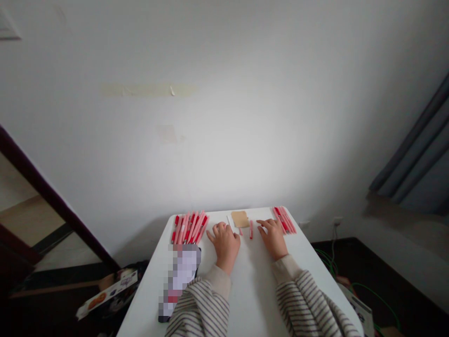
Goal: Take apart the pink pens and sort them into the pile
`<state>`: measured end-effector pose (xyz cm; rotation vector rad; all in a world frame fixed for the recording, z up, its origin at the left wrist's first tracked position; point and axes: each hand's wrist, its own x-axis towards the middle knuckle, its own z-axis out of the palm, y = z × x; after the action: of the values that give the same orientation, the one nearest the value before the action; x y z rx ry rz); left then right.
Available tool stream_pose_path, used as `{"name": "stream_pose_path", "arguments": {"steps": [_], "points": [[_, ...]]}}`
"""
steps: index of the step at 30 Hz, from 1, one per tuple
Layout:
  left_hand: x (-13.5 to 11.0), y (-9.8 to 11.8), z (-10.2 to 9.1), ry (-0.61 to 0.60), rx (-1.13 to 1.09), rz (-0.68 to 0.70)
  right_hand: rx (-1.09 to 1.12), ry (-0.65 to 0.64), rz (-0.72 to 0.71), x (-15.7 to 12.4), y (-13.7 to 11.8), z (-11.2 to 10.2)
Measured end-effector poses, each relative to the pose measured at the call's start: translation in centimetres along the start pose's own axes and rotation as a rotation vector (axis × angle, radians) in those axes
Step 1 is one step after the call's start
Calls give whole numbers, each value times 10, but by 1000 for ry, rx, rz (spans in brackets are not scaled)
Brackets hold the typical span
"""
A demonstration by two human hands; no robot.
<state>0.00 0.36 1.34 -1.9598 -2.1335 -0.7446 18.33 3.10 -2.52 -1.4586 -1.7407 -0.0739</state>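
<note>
Striped sleeves [199, 306] reach in nearest. Between the hands lies a short red-and-pink pen piece [251, 230], just below a tan square [240, 218]. On the right hand [272, 238], thumb and index finger stand parted and released, near that piece; the left hand's [226, 241] fingers are bent, and whether they grip anything cannot be told. Pink-and-red pens lie in a left-hand group [189, 228] and a right-hand group [285, 220] on the white surface [252, 299], against a pale wall [224, 117]. Both hands are palm down.
</note>
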Motion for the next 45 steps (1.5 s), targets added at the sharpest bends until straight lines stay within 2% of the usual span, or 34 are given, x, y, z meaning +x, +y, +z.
{"name": "stream_pose_path", "arguments": {"steps": [9,14,24,33,41,45], "points": [[-7,-2,-2,31,-39,38,-21,-44,23,0,-2,-1],[-14,-11,-1,66,-35,78,-52,-95,43,-1,-6,-4],[-26,-25,-11,13,12,66,-120,-200,101,-2,-16,-6],[-25,-26,-6,-30,67,22,-112,-131,65,-6,-15,-1],[-24,-27,-7,-25,52,31,-84,-146,84,-7,-15,0],[-24,-28,-6,-18,53,34,4,-85,33,-4,-17,-3]]}}
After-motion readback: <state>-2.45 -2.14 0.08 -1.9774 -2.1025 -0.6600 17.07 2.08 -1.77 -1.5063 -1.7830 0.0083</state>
